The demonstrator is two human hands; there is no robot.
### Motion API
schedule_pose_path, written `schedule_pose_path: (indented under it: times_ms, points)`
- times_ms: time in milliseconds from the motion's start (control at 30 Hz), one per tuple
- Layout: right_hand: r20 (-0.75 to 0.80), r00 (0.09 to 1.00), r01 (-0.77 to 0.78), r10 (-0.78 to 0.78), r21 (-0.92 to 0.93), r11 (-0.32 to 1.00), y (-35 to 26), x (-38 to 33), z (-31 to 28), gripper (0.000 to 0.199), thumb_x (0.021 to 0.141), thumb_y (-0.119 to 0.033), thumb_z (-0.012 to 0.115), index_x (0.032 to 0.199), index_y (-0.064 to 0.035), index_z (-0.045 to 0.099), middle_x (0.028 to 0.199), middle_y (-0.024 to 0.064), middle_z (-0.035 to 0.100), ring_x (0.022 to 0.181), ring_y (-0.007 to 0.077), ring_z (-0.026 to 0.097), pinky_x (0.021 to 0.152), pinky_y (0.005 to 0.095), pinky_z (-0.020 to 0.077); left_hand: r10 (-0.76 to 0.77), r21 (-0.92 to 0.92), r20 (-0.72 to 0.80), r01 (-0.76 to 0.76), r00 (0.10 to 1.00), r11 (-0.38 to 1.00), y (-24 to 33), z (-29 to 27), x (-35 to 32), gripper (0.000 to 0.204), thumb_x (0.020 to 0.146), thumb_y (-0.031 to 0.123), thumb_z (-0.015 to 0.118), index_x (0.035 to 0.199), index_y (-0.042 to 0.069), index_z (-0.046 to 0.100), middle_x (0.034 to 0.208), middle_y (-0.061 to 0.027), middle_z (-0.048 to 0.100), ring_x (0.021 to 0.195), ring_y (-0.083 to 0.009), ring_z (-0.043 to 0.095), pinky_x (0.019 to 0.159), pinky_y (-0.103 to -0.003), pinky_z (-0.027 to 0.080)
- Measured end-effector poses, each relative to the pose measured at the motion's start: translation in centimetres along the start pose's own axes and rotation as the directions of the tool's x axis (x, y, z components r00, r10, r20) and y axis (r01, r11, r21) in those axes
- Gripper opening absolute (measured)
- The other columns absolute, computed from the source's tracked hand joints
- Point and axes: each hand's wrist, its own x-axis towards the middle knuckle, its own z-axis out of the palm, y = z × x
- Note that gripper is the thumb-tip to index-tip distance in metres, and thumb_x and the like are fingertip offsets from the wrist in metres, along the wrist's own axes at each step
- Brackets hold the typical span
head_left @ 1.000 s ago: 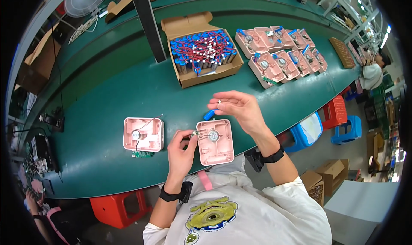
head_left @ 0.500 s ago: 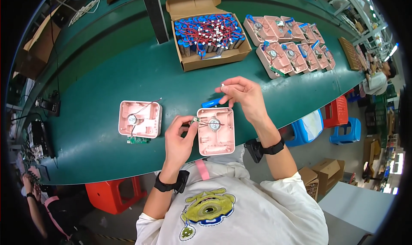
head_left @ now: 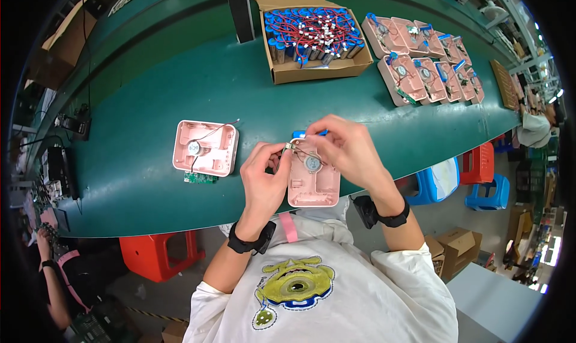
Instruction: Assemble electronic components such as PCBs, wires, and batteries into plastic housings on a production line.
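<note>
A pink plastic housing (head_left: 314,186) lies in front of me at the bench edge, with a round speaker (head_left: 312,163) and thin wires inside. At its upper left corner my left hand (head_left: 263,176) pinches a small green circuit board (head_left: 289,146). My right hand (head_left: 345,148) is closed over the housing's upper right side, its fingertips on a small white connector (head_left: 302,137) close to the board. A blue cylindrical battery (head_left: 298,133) lies just beyond the housing, partly hidden by my right fingers. Whether connector and board touch is too small to tell.
Left on the green bench (head_left: 132,115) sits another pink housing (head_left: 207,157) with a green board (head_left: 200,178) beside it. Farther back stand a cardboard box (head_left: 321,74) of blue batteries and rows of filled pink housings (head_left: 408,91). Stools (head_left: 159,253) stand below the bench.
My right hand has come down and left, bringing the white connector close to the board in my left hand. The whole view has shifted slightly.
</note>
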Motion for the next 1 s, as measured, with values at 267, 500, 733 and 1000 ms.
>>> schedule_pose_path:
  times_ms: [267,500,733,1000]
  points:
    - [0.091,0.995,0.068,-0.048,-0.237,0.969,0.2,-0.9,1.7,0.007,0.099,-0.001,0.072,0.101,0.0059,0.073,0.126,0.0105,0.065,0.073,0.0112,0.065,0.068,0.0315,0.0524,0.220,0.143,-0.067,-0.209,0.973,0.968,1.3,0.5,-0.5,0.015,0.092,-0.008,0.077,0.107,-0.006,0.073,0.095,-0.0095,0.068,0.071,-0.0120,0.061,0.062,-0.027,0.052]
    - [0.072,0.997,0.015,-0.007,-0.110,0.994,0.8,-1.1,2.1,0.008,0.099,0.000,0.071,0.098,0.0077,0.071,0.130,0.0117,0.065,0.074,0.0134,0.065,0.071,0.0321,0.0542,0.335,0.238,-0.046,-0.315,0.941,0.918,1.3,0.6,-0.5,0.019,0.090,-0.009,0.077,0.109,-0.005,0.074,0.096,-0.0128,0.067,0.071,-0.0231,0.067,0.060,-0.036,0.055]
    - [0.017,1.000,0.006,-0.004,-0.102,0.995,0.7,-1.5,2.9,0.006,0.098,0.002,0.069,0.097,0.0079,0.070,0.131,0.0135,0.066,0.078,0.0156,0.065,0.074,0.0332,0.0550,0.368,0.266,-0.031,-0.347,0.929,0.899,1.0,0.8,-0.9,0.022,0.088,-0.011,0.076,0.109,-0.006,0.073,0.097,-0.0154,0.067,0.075,-0.0297,0.068,0.063,-0.039,0.056]
    - [-0.020,0.999,0.041,-0.044,-0.135,0.990,0.7,-1.5,3.8,0.005,0.097,0.004,0.068,0.097,0.0084,0.070,0.127,0.0160,0.069,0.078,0.0177,0.066,0.074,0.0341,0.0551,0.407,0.303,0.026,-0.395,0.913,0.867,1.1,0.4,-0.8,0.022,0.088,-0.011,0.075,0.109,-0.006,0.072,0.098,-0.0168,0.067,0.081,-0.0344,0.070,0.069,-0.042,0.057]
